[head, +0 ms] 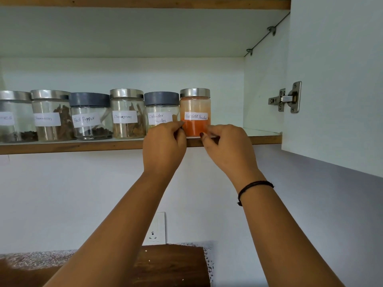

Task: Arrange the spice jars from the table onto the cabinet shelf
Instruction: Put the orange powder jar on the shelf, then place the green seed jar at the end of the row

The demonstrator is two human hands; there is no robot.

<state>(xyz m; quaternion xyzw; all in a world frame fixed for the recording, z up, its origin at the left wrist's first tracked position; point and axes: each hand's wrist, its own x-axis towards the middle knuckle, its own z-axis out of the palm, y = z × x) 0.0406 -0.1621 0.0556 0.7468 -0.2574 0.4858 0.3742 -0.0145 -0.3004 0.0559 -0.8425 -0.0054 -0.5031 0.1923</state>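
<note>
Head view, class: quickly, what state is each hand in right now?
Left hand: fingers curled on the lower left of the red chilli powder jar, holding it.
Right hand: fingers pinch the same jar's lower right.

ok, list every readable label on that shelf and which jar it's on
"Red chilli Powder": orange-powder jar, far right.
"Coriander Powder": grey-lidded jar next to it.
"Cinnamon": bark-stick jar.
"Black Pepper": peppercorn jar.
"...amon": second jar from left, start blurred.
Unreadable: leftmost jar, label cut off by the frame edge.
</note>
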